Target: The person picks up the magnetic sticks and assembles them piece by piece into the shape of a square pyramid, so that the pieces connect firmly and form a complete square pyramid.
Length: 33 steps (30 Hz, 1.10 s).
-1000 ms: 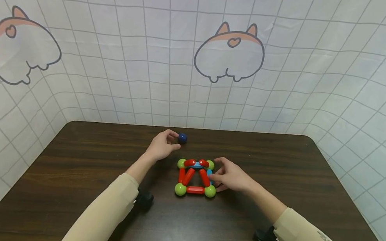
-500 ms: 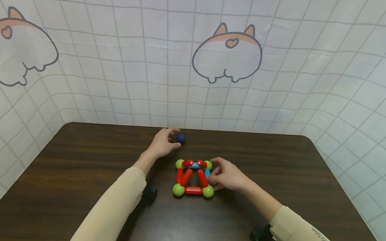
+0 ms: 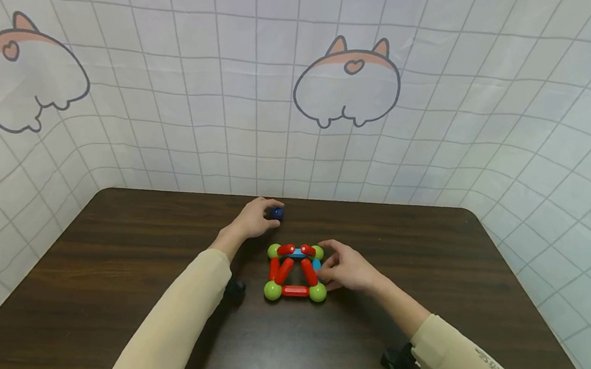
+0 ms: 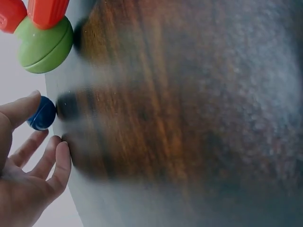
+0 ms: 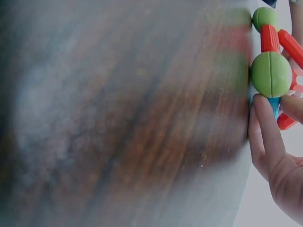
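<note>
A magnetic-style frame of red rods [image 3: 295,291] and several green balls [image 3: 273,290] stands on the table. My left hand [image 3: 254,217] is at a small dark blue ball [image 3: 277,213] behind the frame. In the left wrist view, thumb and forefinger hold the blue ball [image 4: 42,113] between them, and the other fingers are bent below. My right hand [image 3: 348,267] is at the frame's right side, gripping a blue rod [image 3: 316,265] with thumb and fingers. In the right wrist view, that blue rod [image 5: 274,106] shows between the fingers, just under a green ball [image 5: 271,74].
The dark wooden table [image 3: 159,242] has its far edge just behind the blue ball. A white checked cloth [image 3: 230,81] with cartoon drawings rises behind it and round the sides. Black wrist cameras [image 3: 397,360] sit below both forearms.
My left hand opens a little beside the blue ball, then moves right and closes thumb and forefinger around it. My right hand stays at the frame. The view shifts slightly.
</note>
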Motion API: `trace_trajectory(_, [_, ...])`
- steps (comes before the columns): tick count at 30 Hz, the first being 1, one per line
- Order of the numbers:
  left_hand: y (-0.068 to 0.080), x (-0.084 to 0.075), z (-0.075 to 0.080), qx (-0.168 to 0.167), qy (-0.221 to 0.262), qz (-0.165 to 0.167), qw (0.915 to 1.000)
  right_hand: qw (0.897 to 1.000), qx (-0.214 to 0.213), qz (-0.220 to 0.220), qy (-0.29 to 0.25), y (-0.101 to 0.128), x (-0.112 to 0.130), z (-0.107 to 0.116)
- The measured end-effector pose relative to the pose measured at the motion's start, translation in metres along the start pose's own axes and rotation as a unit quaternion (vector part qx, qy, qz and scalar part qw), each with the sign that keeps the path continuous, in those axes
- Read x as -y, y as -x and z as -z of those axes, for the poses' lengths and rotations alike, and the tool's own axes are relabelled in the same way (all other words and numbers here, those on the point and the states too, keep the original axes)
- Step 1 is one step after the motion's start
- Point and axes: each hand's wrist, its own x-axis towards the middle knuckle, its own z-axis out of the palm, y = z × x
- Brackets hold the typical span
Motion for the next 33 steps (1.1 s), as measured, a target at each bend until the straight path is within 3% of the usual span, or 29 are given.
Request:
trace_trajectory(17, [0.010,0.011,0.006,-0.024,0.025,0.030,0.9989,1.000,-0.012,0.004,0.009,-0.003,0.002,-0.001])
trace_trajectory(26, [0.018,0.017,0.008,-0.049,0.060,0.029,0.9966,1.000,-0.025,-0.001,0.007,-0.007,0.002,-0.003])
trace_trajectory(33, [0.026,0.016,0.012,-0.078,0.086,0.004,0.9933,1.000,-0.028,0.000,0.012,-0.010,0.001,-0.004])
